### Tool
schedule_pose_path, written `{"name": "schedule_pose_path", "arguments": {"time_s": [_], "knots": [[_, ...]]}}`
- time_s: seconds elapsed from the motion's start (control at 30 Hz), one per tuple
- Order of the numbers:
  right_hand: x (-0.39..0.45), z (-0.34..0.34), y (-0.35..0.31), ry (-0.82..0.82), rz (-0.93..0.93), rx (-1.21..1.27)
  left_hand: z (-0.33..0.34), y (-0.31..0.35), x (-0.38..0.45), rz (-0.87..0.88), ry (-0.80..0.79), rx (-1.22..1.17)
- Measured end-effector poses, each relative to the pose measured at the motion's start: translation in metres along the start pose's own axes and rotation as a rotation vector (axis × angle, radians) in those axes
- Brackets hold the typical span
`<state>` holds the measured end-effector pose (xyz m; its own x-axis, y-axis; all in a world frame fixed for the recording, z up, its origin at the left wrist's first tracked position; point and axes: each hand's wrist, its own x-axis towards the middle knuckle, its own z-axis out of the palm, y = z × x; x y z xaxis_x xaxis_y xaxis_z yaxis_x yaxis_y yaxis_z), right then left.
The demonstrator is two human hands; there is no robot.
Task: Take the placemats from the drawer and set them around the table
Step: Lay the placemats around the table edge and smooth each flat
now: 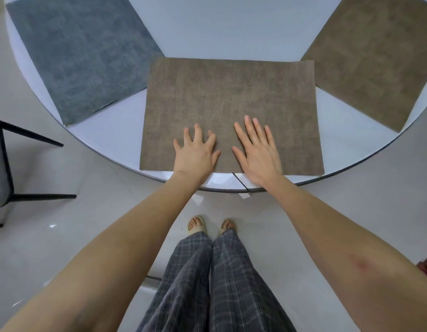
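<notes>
Brown woven placemat is laid at the near edge of the round white bench, pressed flat by the left hand and right hand, fingers spread. It is flanked by a grey placemat and a second brown placemat.

I see both arms bare from above the elbow down, no sleeves, no watch, no rings on the left hand or the right hand. The right forearm carries a reddish mark near the elbow. Below, I see loose trousers in a dark grey-blue plaid with pale crossing lines, and open-toed pale beige slippers, one on each foot, toes showing
</notes>
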<state>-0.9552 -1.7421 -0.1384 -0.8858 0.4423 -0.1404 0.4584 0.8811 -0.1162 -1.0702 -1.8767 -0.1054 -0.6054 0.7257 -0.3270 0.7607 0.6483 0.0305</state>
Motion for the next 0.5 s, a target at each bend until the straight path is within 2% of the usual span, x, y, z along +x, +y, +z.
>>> {"name": "schedule_pose_path", "arguments": {"time_s": [0.1,0.33,0.4,0.5], "knots": [[-0.015,-0.001,0.035,0.002,0.135,0.029,-0.006,0.011,0.01,-0.05,0.025,0.039],[-0.065,-0.012,0.094,-0.017,0.452,0.127,-0.036,0.019,0.032,-0.04,-0.092,0.121],[-0.06,-0.023,0.098,-0.01,0.453,0.115,-0.053,0.02,0.047,-0.02,-0.073,0.095],[-0.016,-0.041,0.091,0.07,0.354,0.123,-0.064,0.019,0.079,0.084,-0.013,-0.06]]}}
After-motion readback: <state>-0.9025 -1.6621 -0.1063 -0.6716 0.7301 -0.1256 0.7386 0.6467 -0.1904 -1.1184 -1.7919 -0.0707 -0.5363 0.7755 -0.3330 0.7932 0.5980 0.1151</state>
